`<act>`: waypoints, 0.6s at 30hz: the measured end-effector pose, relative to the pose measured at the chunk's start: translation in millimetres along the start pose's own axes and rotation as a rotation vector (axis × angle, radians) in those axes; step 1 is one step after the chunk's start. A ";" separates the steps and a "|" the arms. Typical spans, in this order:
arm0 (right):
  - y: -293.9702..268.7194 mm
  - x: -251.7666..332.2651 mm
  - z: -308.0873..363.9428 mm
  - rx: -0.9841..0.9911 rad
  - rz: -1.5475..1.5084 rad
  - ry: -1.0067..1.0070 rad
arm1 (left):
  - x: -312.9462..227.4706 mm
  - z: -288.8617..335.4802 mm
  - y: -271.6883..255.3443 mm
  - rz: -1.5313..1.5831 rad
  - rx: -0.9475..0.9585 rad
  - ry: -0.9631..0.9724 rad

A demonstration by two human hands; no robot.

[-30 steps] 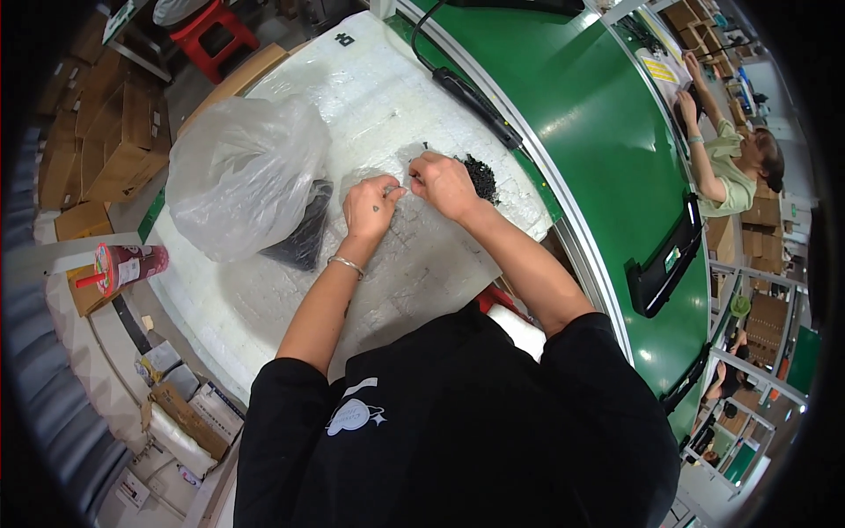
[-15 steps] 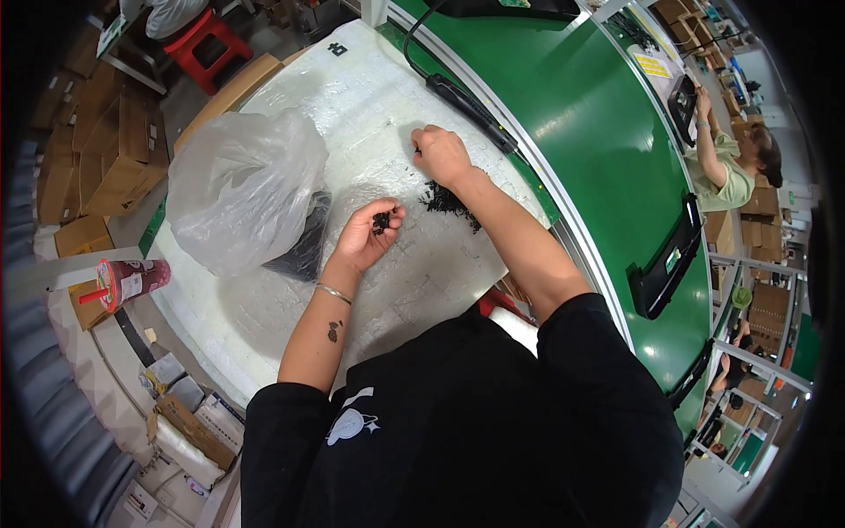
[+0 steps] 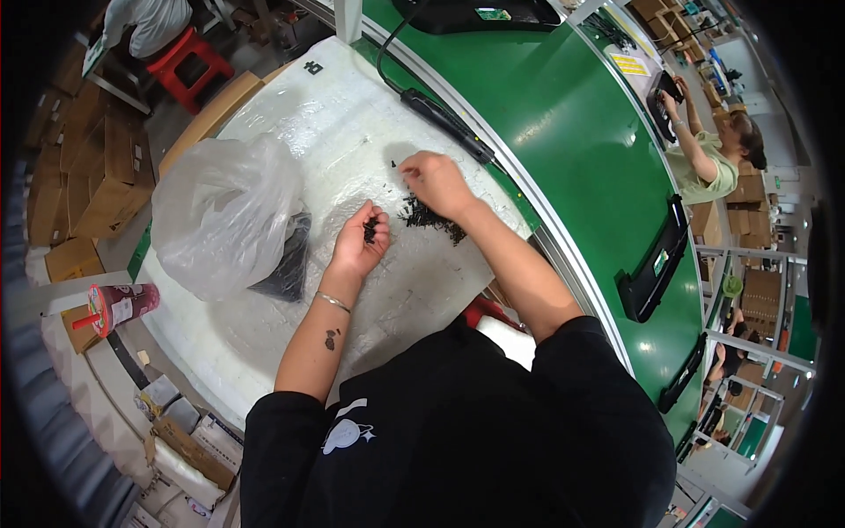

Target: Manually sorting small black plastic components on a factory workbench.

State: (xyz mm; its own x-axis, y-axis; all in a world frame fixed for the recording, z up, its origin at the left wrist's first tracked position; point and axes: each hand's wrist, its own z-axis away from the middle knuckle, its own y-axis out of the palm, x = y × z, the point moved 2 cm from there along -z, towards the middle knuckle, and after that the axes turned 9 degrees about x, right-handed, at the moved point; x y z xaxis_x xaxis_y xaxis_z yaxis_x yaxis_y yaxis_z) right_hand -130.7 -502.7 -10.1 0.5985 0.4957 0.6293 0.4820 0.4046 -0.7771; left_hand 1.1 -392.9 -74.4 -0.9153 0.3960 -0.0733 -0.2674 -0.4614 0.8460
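Several small black parts (image 3: 371, 231) lie in the cupped palm of my left hand (image 3: 359, 245), its fingers curled around them. My right hand (image 3: 437, 187) hovers at the far edge of a loose pile of small black parts (image 3: 431, 218), fingers bent and drawn together. Whatever its fingertips hold is too small or hidden to make out. A few stray black bits (image 3: 393, 165) show just beyond those fingertips. Left of my left hand stands an open, crumpled clear plastic bag (image 3: 224, 211) with a dark mass of contents (image 3: 286, 264) at its bottom.
White wrap covers the table (image 3: 343, 114). A black corded handheld tool (image 3: 447, 125) lies along its right edge, beside a green conveyor (image 3: 546, 123) carrying black housings (image 3: 656, 264). A red drink cup (image 3: 123, 308) stands at the left. A co-worker (image 3: 717, 158) handles a black part across the conveyor.
The whole view has shifted slightly. My right hand has come nearer to me, closer over the pile. My left fingers have curled further around the black parts.
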 end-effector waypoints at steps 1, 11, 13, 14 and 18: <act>-4.2 -7.4 -1.5 0.076 0.086 0.048 | 1.2 0.5 -2.0 0.003 -0.007 -0.001; 10.7 -15.6 -7.9 0.282 0.363 0.002 | 10.9 7.2 -2.0 -0.104 0.029 -0.007; 14.2 -19.0 -12.5 0.290 0.408 -0.010 | 11.9 7.4 -2.5 -0.120 0.030 -0.009; 15.5 -18.9 -14.7 0.311 0.417 -0.010 | 12.1 8.0 -3.1 -0.122 0.033 -0.011; 12.2 -18.2 -21.4 0.274 0.350 -0.063 | 9.9 7.2 -2.9 -0.129 0.038 -0.007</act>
State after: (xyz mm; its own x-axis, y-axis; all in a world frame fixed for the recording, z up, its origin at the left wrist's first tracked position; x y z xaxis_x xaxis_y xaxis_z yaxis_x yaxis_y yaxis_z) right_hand -122.0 -523.2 -31.1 0.6511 0.6816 0.3340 0.0648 0.3885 -0.9192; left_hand -5.0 -382.0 -73.8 -0.8717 0.4561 -0.1790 -0.3711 -0.3761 0.8490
